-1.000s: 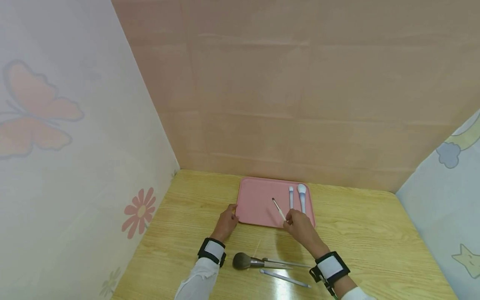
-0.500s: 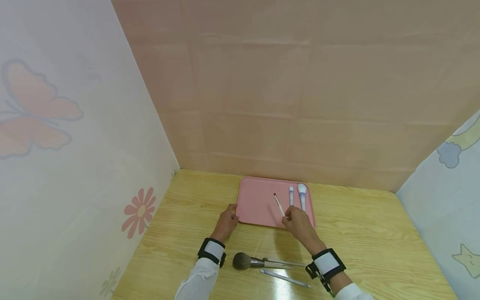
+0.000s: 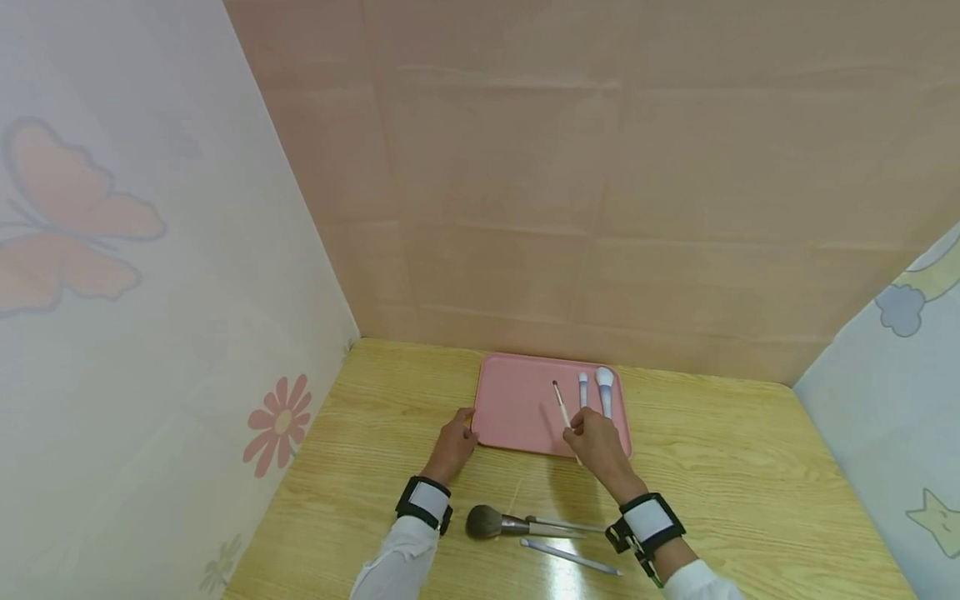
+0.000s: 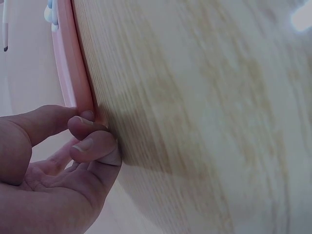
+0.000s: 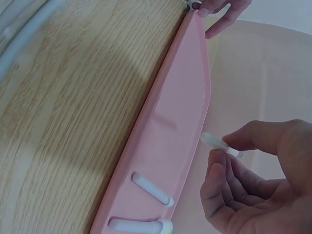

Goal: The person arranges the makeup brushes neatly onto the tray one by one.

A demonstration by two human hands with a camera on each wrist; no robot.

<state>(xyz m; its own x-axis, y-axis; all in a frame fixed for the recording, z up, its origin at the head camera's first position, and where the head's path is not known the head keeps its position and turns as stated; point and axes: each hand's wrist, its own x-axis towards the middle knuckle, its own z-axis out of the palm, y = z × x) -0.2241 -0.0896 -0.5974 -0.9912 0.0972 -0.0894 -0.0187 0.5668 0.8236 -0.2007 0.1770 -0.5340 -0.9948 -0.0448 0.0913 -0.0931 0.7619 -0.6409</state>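
Observation:
A pink tray (image 3: 516, 402) lies on the wooden table. My left hand (image 3: 452, 446) pinches its near left corner, with thumb and fingertips at the tray rim (image 4: 73, 63) in the left wrist view. Over the tray's right half, my right hand (image 3: 602, 446) holds a thin makeup brush (image 3: 561, 403) between thumb and fingertips. This brush has a pale handle and a small dark tip pointing away; its shadow falls on the tray. To its right lie a small white-tipped brush (image 3: 583, 390) and a larger white-headed brush (image 3: 604, 383), side by side, their lower handles partly hidden by the hand.
In front of the tray lie a large dark fluffy brush (image 3: 486, 522), a thin brush (image 3: 570, 524) just behind its handle, and a pale slim brush (image 3: 570, 556) nearer me. A brown-papered wall (image 3: 525, 167) stands behind the tray; printed white walls flank the table.
My right hand has moved slightly away from me over the tray. The brush in it has turned to lie more nearly in line with the two laid brushes. My left hand stays put.

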